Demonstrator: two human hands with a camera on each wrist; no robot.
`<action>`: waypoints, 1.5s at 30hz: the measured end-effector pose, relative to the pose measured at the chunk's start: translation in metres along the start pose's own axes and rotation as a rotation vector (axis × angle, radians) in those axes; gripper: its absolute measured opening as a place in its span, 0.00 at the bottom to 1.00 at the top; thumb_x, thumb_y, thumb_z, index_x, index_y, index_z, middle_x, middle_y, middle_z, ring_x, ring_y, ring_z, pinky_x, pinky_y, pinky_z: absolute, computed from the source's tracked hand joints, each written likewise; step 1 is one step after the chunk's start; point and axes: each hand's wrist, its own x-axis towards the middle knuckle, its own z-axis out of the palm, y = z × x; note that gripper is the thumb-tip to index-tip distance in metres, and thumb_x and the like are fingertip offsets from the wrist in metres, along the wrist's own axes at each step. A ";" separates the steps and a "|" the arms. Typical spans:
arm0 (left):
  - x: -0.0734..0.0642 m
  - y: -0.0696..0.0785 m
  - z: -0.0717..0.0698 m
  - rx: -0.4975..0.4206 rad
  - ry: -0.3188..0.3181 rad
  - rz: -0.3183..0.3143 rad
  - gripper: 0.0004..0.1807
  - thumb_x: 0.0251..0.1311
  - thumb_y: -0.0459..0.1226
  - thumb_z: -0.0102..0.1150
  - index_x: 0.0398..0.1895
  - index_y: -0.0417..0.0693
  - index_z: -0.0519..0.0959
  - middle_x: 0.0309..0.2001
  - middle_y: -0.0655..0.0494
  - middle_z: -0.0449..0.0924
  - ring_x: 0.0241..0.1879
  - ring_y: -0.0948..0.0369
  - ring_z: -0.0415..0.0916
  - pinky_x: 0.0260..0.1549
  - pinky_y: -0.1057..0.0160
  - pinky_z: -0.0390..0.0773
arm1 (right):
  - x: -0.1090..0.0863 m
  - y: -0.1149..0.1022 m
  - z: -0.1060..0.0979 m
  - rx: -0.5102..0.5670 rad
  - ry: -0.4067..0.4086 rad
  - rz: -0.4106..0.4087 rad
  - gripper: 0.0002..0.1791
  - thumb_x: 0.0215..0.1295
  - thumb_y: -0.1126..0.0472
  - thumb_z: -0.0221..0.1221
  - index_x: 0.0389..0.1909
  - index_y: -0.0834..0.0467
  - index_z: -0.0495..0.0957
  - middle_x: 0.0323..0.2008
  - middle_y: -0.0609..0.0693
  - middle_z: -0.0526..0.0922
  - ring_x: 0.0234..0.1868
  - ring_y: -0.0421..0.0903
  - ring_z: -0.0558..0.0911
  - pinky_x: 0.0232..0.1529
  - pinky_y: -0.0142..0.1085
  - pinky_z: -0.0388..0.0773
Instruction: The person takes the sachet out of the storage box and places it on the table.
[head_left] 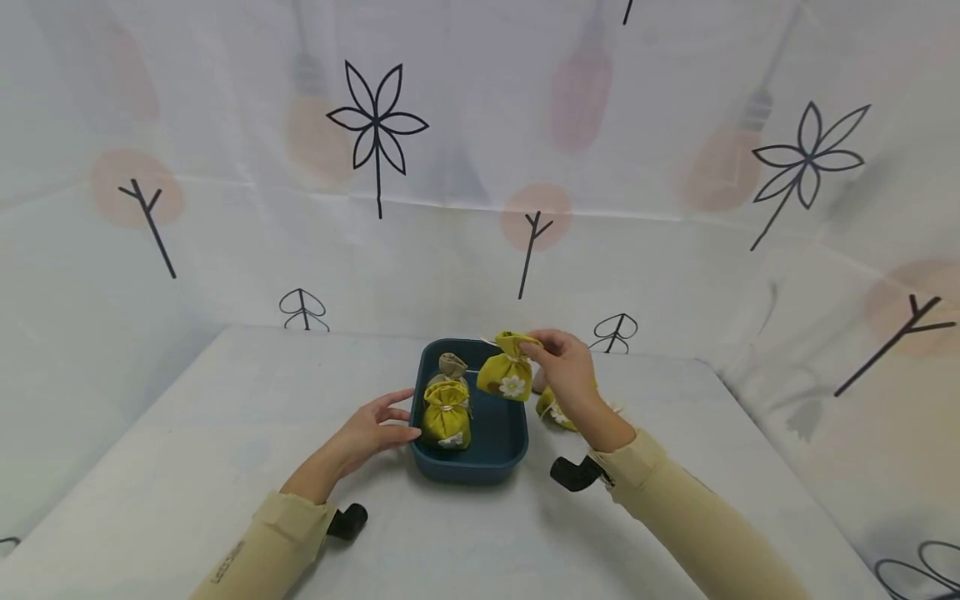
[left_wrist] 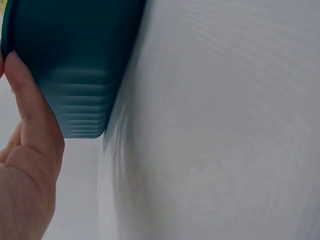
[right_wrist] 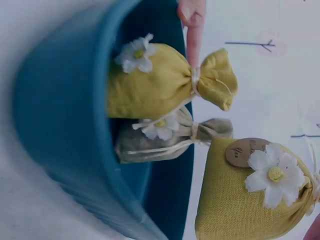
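My right hand [head_left: 567, 367] pinches the gathered neck of a yellow drawstring pouch [right_wrist: 240, 210]. This pouch hangs over the right side of a dark teal plastic bin [head_left: 491, 475] and carries a white fabric daisy and a round brown tag. Inside the bin, on its left side, another yellow pouch [head_left: 447, 421] stands in front of a grey-beige pouch [right_wrist: 155, 145]; both have daisies and tied necks. My left hand [head_left: 371, 432] touches the bin's left side, its thumb at the rim and its fingers fairly straight.
On the table [head_left: 247, 425], right of the bin, a further yellow pouch [head_left: 553, 414] lies partly hidden under my right hand. A white cloth [head_left: 450, 267] printed with flowers and twigs hangs behind the table. Black wrist mounts [head_left: 348, 522] stick out from both sleeves.
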 end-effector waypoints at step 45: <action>-0.002 0.004 -0.002 0.005 -0.014 0.000 0.41 0.49 0.36 0.70 0.68 0.54 0.62 0.51 0.44 0.70 0.42 0.56 0.75 0.44 0.59 0.77 | -0.074 0.034 -0.066 -0.119 0.096 -0.135 0.10 0.61 0.65 0.61 0.41 0.68 0.78 0.37 0.53 0.79 0.35 0.40 0.77 0.36 0.28 0.78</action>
